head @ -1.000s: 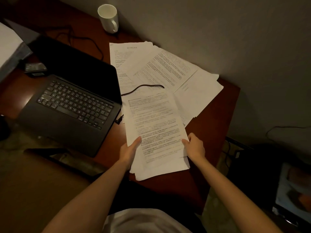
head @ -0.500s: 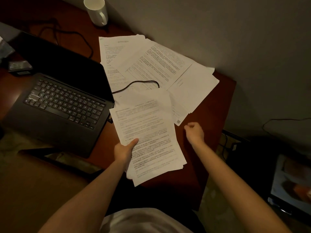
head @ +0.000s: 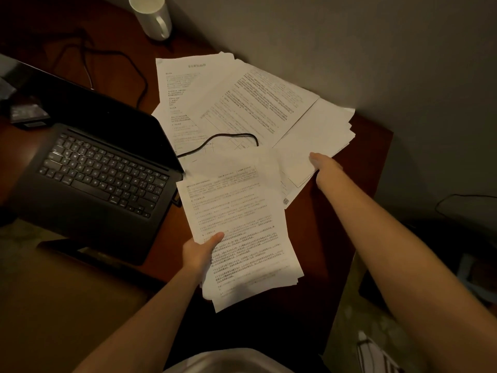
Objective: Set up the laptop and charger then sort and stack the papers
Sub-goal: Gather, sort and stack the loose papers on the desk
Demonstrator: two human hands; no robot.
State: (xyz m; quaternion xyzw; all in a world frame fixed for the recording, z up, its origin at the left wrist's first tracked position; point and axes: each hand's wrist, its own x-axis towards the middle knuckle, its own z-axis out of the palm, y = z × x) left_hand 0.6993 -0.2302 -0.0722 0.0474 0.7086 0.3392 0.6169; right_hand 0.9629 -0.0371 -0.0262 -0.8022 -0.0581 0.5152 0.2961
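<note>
An open black laptop [head: 99,168] sits on the left of the dark wooden desk [head: 360,162]. A black charger cable [head: 217,142] runs from its right side over loose printed sheets [head: 258,109] spread toward the wall. My left hand [head: 200,253] grips a stack of printed papers [head: 242,232] by its left edge, thumb on top, near the desk's front. My right hand [head: 322,165] reaches to the near edge of a blank-faced pile of sheets [head: 314,146] on the right; its thumb lies on top and the fingers are hidden under the paper.
A white mug [head: 152,16] stands at the back by the wall. More black cable [head: 107,60] loops behind the laptop. A small dark device [head: 29,117] lies at the far left. The desk's right edge drops to a floor with dark objects.
My right hand let go of the held stack and moved up and right to the blank-faced pile. My left hand now holds the stack alone, shifted slightly left.
</note>
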